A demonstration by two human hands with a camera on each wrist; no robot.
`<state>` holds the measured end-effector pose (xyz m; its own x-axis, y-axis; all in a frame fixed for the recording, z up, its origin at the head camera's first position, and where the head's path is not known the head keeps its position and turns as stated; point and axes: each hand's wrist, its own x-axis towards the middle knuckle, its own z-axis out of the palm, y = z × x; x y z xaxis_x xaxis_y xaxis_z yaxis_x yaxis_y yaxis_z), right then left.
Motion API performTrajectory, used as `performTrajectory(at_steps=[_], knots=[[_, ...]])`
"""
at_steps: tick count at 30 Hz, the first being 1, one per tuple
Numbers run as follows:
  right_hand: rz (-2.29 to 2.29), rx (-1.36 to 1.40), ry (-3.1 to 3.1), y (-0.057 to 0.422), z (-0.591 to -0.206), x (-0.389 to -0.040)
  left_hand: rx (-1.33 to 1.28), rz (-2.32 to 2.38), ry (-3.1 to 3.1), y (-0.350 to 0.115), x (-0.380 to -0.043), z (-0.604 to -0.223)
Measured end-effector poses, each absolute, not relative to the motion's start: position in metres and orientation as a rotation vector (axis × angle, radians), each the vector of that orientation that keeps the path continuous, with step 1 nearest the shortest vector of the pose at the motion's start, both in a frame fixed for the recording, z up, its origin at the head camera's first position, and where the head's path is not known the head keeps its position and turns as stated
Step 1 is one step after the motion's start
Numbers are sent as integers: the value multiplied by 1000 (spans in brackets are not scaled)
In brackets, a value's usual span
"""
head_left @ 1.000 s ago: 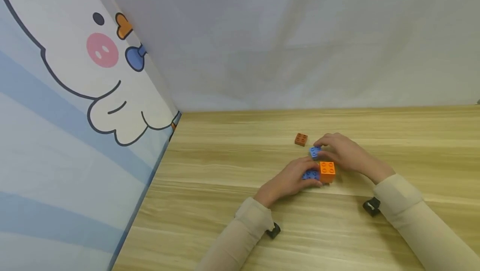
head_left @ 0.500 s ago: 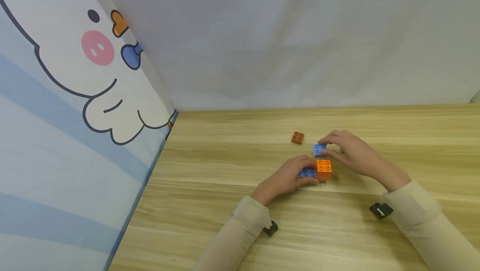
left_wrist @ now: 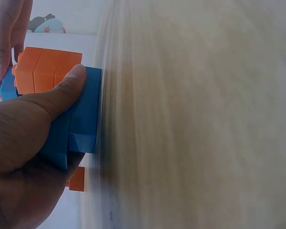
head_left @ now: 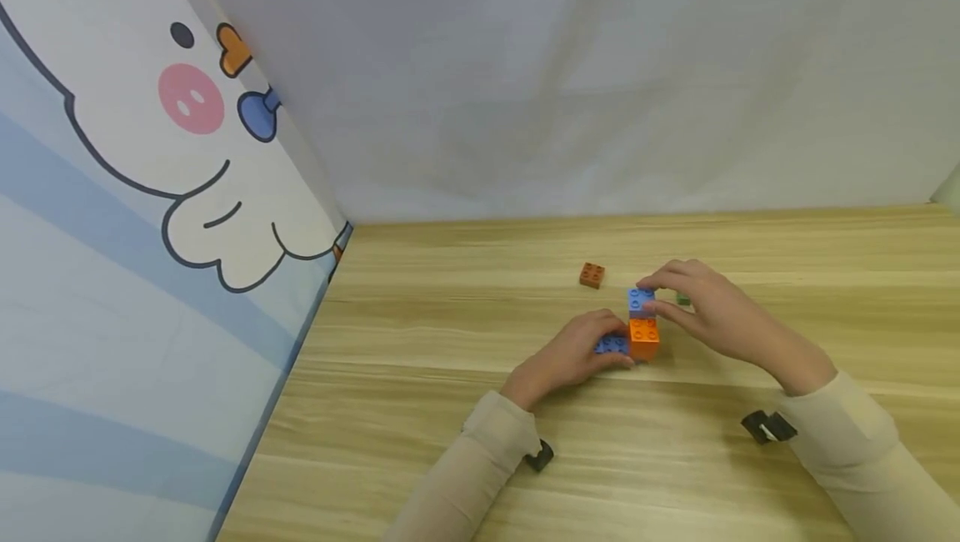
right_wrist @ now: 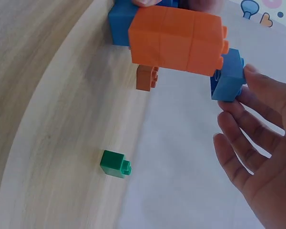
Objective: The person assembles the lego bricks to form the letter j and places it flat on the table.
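Observation:
My left hand (head_left: 566, 358) grips the blue brick base (left_wrist: 85, 117) low on the table, its thumb lying against the stack of orange bricks (right_wrist: 176, 40) that rises from the base. Between thumb and fingertips, my right hand (head_left: 708, 308) pinches a small blue brick (head_left: 640, 299). In the right wrist view this blue brick (right_wrist: 229, 78) is slightly tilted beside the studded top of the orange stack. Whether the two touch, I cannot tell. Part of the blue base is hidden behind the left hand's fingers.
A reddish-brown brick (head_left: 592, 275) lies on the wooden table (head_left: 450, 300) beyond the left hand. Partly behind the right hand is a green brick (right_wrist: 113, 164). A pale curtain (head_left: 600, 108) hangs along the table's far edge, and a printed cloth (head_left: 112, 233) stands at the left.
The blue brick in my right hand has shifted a little right and turned, now lining up with the orange stack. The green brick has come into view. My left hand keeps its hold.

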<state>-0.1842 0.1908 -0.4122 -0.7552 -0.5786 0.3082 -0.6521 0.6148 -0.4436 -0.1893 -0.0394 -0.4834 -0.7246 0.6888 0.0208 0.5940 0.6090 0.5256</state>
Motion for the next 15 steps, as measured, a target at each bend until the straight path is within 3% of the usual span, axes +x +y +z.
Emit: performTrajectory(at_steps=[15], knots=[[854,1038,-2763,195,-413,-167,1055,777,2644,-39,-190,-482]])
